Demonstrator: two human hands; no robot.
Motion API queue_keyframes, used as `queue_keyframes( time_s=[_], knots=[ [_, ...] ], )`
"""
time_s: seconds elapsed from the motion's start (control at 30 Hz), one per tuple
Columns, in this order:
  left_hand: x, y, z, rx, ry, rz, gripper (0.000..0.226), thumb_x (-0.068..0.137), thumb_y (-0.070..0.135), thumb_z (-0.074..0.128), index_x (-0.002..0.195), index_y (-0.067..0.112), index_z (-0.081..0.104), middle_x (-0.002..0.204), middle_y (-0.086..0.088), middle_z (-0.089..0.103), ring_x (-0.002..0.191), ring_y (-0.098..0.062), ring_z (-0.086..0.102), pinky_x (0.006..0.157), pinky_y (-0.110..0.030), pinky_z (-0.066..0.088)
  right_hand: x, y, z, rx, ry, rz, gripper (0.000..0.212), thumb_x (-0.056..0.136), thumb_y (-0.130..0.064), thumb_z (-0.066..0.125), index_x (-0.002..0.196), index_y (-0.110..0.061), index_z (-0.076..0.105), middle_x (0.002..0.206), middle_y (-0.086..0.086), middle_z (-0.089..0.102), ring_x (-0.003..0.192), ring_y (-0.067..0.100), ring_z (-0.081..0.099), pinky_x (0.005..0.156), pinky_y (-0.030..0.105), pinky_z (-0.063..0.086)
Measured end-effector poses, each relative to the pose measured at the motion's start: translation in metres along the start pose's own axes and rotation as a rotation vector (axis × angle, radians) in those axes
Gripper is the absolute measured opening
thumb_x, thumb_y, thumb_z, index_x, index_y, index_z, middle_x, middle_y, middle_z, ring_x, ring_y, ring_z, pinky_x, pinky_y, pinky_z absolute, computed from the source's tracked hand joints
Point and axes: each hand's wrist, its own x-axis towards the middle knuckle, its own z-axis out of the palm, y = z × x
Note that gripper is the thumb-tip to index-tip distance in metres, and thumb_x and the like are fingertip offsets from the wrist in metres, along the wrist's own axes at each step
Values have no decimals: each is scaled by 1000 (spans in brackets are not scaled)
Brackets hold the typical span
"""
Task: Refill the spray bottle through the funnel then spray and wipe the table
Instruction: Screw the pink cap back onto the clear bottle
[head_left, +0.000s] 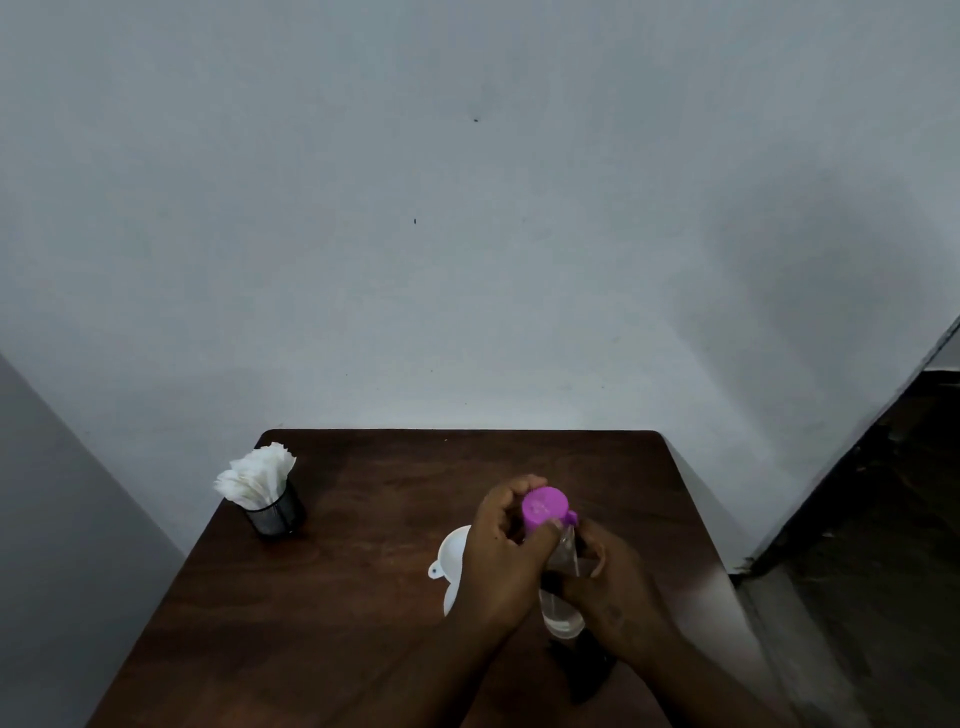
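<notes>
the left hand (501, 551) has its grip clamped on the magenta cap (544, 506), thumb on the near side and fingers curled over the far side. the cap is round, with a small nub on its right edge; any marking on its top is too blurred to read. the right hand (608, 587) has its grip closed around the middle of the clear plastic bottle (563, 618), fingers wrapped round its right side. the 2 hands meet at the bottle's neck. the bottle is held over the right half of the tabletop (337, 597), cap end up and farther from the camera, its pale rounded base showing below the hands. whether it bears a label cannot be told.

just left of the left hand, partly hidden behind it, a white funnel (452, 551) lies on the tabletop with its wide mouth showing and a small tab at its lower left rim. below the bottle's base a dark object (587, 670) lies on the wood, too dim to identify.

well apart, near the far left corner, a black mesh cup (275, 514) stands upright with a fan of white paper napkins (257, 475) sticking out of it.

the tabletop is dark brown wood with rounded far corners, pushed against a pale grey wall (467, 234). dark floor (883, 519) shows at the right.
</notes>
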Motion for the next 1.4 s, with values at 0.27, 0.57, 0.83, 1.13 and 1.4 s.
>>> queue_keyframes(
  time_s=[0.27, 0.57, 0.83, 1.13, 1.4],
  knots=[
    [1, 2, 5, -18, 75, -26, 50, 73, 20, 89, 111, 25, 57, 110, 17, 70, 105, -8, 70, 88, -27, 59, 0, 1, 3, -69, 20, -43, 37, 81, -12, 79, 114, -23, 68, 97, -5, 74, 90, 10, 69, 75, 19, 53],
    [-1, 2, 6, -20, 57, -11, 47, 80, 17, 84, 119, 23, 58, 114, 13, 70, 108, -8, 69, 90, -25, 57, 2, 8, -1, -56, 14, -27, 34, 83, -16, 75, 112, -32, 65, 98, -6, 74, 91, 10, 70, 84, 37, 59],
    [-1, 2, 6, 11, 34, -11, 46, 82, 10, 80, 121, 25, 61, 116, 10, 70, 111, -5, 67, 94, -24, 57, 2, 6, 1, -5, 26, -25, 39, 75, -25, 85, 109, -35, 69, 100, -10, 75, 91, 3, 70, 85, 35, 58],
    [-1, 2, 4, -24, 37, -17, 49, 70, 16, 91, 112, 19, 66, 110, 4, 75, 106, -16, 71, 94, -37, 59, 2, 6, 1, 12, 37, -48, 46, 70, -26, 87, 110, -38, 69, 102, -16, 75, 95, 2, 70, 85, 33, 58],
    [6, 8, -1, -93, 15, 54, 42, 73, 6, 89, 108, 10, 68, 105, -4, 76, 102, -22, 72, 88, -32, 58, 10, -3, -6, -29, 21, -114, 46, 69, -38, 83, 112, -38, 69, 102, -12, 75, 94, 8, 71, 83, 44, 58]
  ],
)
